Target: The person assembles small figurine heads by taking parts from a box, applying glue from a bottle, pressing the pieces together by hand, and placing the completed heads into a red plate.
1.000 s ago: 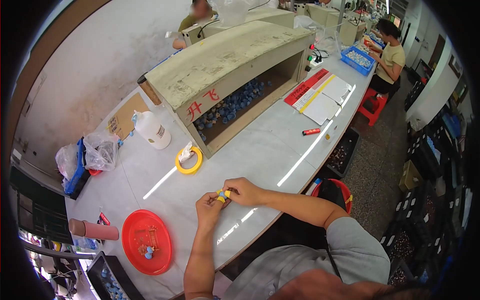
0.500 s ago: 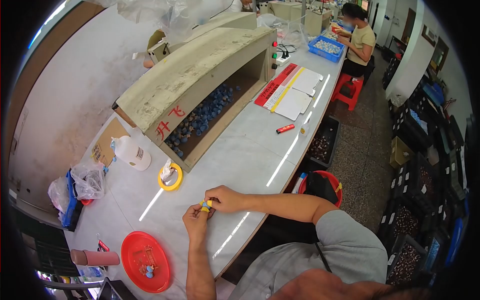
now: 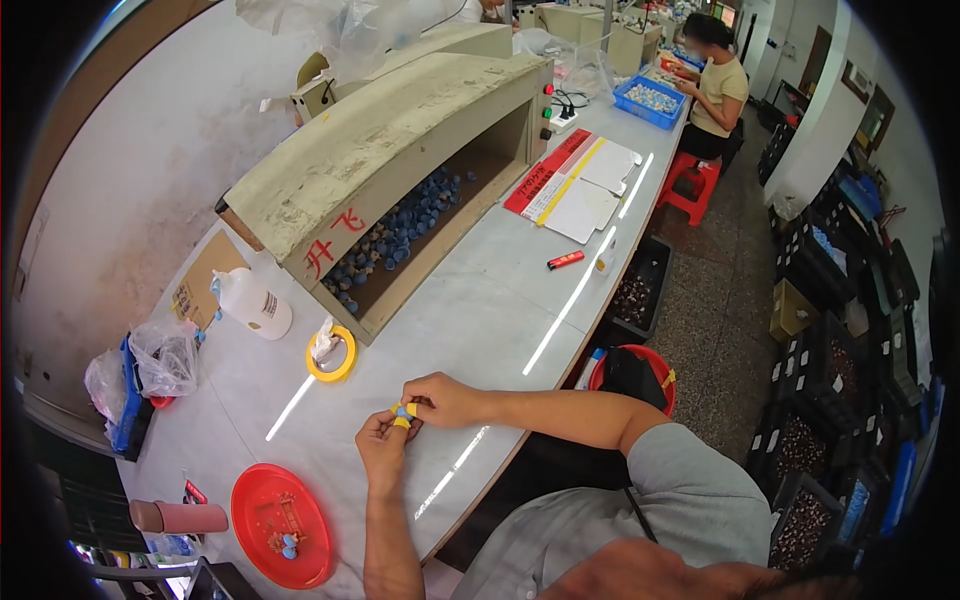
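My left hand (image 3: 383, 450) and my right hand (image 3: 440, 401) meet above the near part of the table. Between their fingertips they pinch a small blue piece (image 3: 403, 411), mostly covered by the fingers. Yellow wrapping shows on some fingertips of both hands. Lower left of the hands lies a round red tray (image 3: 245, 520) with a few small blue and tan pieces (image 3: 289, 546) in it. Beyond the hands, a roll of yellow tape (image 3: 345, 366) lies flat with a crumpled white scrap (image 3: 325, 340) at its hole.
A long beige machine (image 3: 370, 140) holds many blue pieces (image 3: 405, 225) in its opening. Left of it stands a white bottle (image 3: 262, 303). A pink flask (image 3: 190, 517) lies near the red tray. A red lighter (image 3: 566, 260) and cardboard sheets (image 3: 575, 200) lie rightward. Another person (image 3: 720, 95) sits farther off.
The whole view has shifted slightly, with things appearing a little farther left. Both hands stay together on the blue piece, with only slight finger movement.
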Tool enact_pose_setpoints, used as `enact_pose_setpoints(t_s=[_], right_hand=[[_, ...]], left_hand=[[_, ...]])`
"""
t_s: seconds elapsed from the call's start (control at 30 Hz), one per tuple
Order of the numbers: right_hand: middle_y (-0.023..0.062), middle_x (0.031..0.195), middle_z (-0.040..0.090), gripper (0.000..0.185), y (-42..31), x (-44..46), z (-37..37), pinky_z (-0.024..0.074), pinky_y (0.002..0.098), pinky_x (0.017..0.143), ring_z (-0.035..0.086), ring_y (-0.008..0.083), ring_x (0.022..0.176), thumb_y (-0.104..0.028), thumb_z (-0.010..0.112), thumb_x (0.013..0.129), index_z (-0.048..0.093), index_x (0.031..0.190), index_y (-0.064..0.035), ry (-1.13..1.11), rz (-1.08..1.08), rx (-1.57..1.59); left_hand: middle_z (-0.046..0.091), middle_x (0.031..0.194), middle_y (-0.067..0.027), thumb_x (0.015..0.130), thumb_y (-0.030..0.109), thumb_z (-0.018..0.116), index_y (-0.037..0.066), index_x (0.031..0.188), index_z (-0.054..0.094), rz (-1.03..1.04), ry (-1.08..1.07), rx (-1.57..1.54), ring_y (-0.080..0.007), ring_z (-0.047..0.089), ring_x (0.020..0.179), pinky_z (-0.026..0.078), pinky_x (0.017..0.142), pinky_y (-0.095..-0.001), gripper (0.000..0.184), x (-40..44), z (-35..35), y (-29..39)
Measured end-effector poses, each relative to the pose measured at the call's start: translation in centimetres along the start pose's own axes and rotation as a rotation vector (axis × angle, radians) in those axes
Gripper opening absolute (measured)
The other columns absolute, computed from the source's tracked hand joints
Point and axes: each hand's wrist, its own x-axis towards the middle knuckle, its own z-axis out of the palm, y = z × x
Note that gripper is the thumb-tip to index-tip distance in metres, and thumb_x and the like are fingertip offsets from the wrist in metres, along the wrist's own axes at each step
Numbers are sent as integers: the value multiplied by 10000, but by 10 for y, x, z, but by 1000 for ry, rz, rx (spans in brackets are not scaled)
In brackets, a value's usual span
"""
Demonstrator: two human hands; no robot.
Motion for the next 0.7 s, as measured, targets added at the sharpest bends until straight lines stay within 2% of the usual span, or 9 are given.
enact_pose_setpoints(t_s=[0.23,0.37,0.47,0.57,0.7], right_hand=[[126,880,697,31,-2,0,0,550,265,656,736,154,779,22,551,949,575,953,42,-4,24,21],[126,885,699,33,3,0,1,545,258,658,734,149,782,14,560,952,576,962,41,-4,33,57],[119,792,682,83,5,0,5,506,287,614,657,129,666,6,571,872,621,936,26,62,13,143],[120,796,685,83,0,-1,4,508,284,616,663,129,669,10,568,875,619,939,27,66,22,123],[125,903,700,46,-5,-1,0,540,255,675,707,126,772,26,564,946,592,976,44,2,50,41]], left_hand=[[684,961,-162,907,-65,574,-120,1038,594,-23,12,-33,-197,713,823,602,794,-290,144,-2,4,8],[689,989,-189,909,-52,542,-117,1070,580,-12,5,10,-227,719,835,606,820,-324,178,0,1,3],[688,993,-191,908,-51,546,-116,1071,579,-15,3,7,-234,721,838,605,814,-322,179,1,-3,-1],[687,987,-185,904,-61,556,-117,1059,585,-18,10,-9,-227,721,836,605,804,-313,168,1,-3,-2],[684,968,-168,899,-75,580,-117,1034,598,-25,23,-26,-205,717,826,607,793,-302,142,1,-1,2]])
